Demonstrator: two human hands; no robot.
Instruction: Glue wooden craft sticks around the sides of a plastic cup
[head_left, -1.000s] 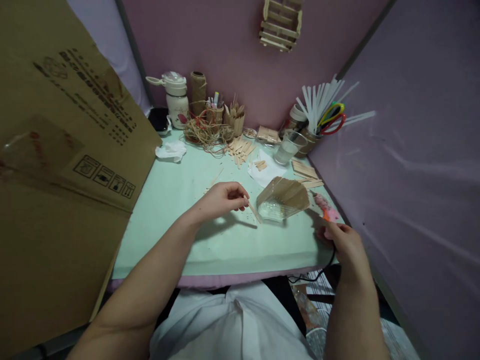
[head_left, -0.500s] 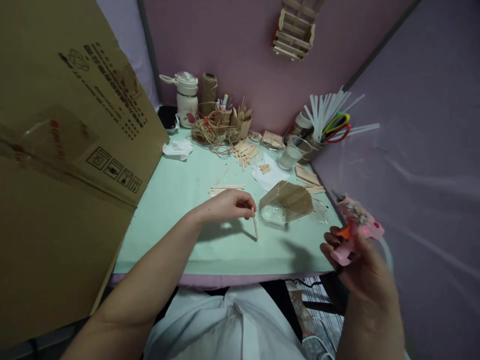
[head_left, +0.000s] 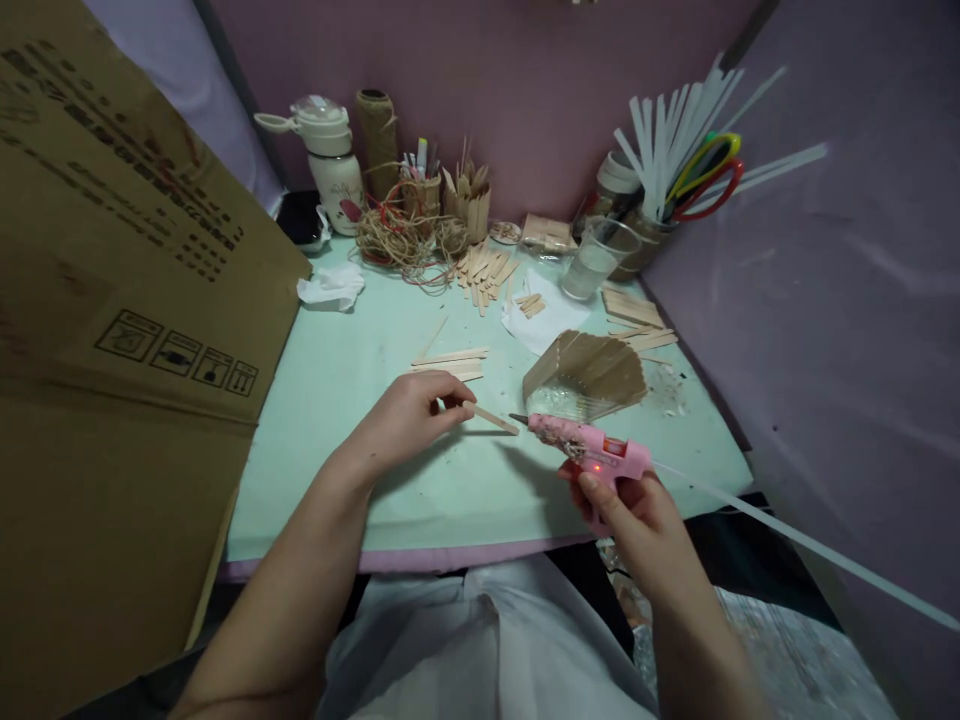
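Swung inward, right hand (head_left: pixel 630 505) grips glue gun (head_left: pixel 589 452) near left hand's (head_left: pixel 405 420) pinched stick (head_left: pixel 491 419).

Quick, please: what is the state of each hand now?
Left hand: closed, pinching a wooden stick.
Right hand: closed around the pink glue gun.

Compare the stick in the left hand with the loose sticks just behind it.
The held stick is single, pinched by the left hand, its tip near the glue gun nozzle; the loose sticks lie untouched in a small group on the mat. Both are pale flat wood.
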